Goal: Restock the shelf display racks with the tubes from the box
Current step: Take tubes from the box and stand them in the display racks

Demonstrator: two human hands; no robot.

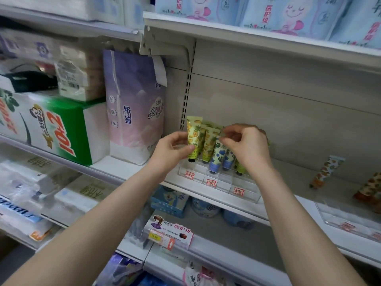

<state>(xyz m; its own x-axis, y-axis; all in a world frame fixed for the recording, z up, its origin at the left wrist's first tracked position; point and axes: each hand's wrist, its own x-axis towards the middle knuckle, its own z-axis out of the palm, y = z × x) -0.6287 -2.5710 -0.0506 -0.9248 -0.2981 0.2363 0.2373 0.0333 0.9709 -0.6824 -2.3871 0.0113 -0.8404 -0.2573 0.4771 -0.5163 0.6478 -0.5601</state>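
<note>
Restocking the clear rack (216,180), centre frame.
Gripping yellow tube (193,137) in left hand (175,147) over left slot; reaching top of blue tube (216,157) with right hand (245,145), grasp unclear; next, lower cap-down.

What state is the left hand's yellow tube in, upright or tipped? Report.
Upright: yellow tube stands cap down, crimp up, in left hand.

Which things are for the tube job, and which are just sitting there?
For the job: yellow tube in the left hand, blue-flowered tube at the right hand, clear rack.
Just sitting: purple tissue pack, green-and-white pack, blue packs up top.
</note>
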